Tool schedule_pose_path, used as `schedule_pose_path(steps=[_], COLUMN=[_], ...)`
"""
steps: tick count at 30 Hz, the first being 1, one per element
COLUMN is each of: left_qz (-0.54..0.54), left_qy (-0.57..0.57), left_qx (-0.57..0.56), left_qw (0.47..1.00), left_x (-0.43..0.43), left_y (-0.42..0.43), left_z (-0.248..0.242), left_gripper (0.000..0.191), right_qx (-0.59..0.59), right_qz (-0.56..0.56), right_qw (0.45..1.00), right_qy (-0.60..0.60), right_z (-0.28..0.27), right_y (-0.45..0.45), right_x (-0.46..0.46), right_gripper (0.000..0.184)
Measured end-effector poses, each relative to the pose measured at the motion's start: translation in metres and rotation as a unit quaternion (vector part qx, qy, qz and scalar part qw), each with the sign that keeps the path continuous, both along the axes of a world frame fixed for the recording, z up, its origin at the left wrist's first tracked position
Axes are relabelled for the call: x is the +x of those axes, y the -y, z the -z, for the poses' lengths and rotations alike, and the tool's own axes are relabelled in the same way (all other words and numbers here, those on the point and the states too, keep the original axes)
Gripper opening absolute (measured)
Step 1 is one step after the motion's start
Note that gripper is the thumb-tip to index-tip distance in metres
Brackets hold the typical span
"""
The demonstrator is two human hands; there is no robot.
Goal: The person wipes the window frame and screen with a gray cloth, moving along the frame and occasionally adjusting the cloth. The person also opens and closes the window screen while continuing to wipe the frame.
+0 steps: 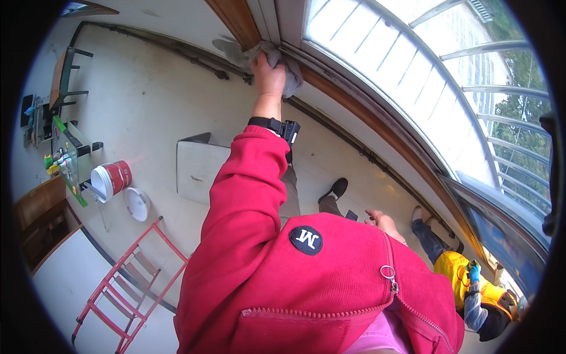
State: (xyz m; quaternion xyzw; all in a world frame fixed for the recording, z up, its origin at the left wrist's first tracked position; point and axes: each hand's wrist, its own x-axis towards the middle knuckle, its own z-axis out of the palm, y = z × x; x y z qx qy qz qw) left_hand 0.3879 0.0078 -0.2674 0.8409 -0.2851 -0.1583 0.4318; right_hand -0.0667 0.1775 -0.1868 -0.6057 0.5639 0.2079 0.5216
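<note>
My left hand [269, 77] is stretched far forward and grips a grey cloth [292, 79]. The cloth is pressed against the lower end of an upright wooden trim [241, 26], where it meets the window ledge [327, 86]. A black strap with a small device [289, 131] sits at my left wrist, below the red sleeve. Low beside my jacket, my right hand [384, 222] hangs with its fingers apart and nothing visible in them. The jacket hides part of that hand. A small dark object [351, 215] shows near its fingertips.
A barred window [398, 66] runs along the right, above floor-level pipes [353, 144]. At right stands a co-worker in a yellow vest [451, 270], wearing a blue glove. Leftward are a white box [201, 168], a red-and-white bucket [117, 177], a lid [138, 204], a red ladder [128, 305] and a glass table [73, 146].
</note>
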Motion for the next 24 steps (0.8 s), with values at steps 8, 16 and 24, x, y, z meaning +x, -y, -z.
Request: schedule_pose_path(steps=[8, 16, 24], left_qz=[0.016, 0.067, -0.045], left_qy=[-0.055, -0.156, -0.056], left_qx=[-0.025, -0.102, -0.079], left_qw=[0.998, 0.98, 0.994], left_x=[-0.195, -0.35, -0.155], left_y=[-0.022, -0.047, -0.017], left_z=[-0.008, -0.006, 0.004], left_gripper=[0.062, 0.068, 0.06], right_qx=[-0.016, 0.007, 0.071], right_qz=[-0.046, -0.129, 0.049], right_qw=[0.997, 0.983, 0.994], right_qy=[-0.051, -0.134, -0.068], right_z=[-0.011, -0.02, 0.033], right_y=[-0.019, -0.032, -0.017], right_x=[-0.071, -0.14, -0.126], right_gripper=[0.038, 0.04, 0.04])
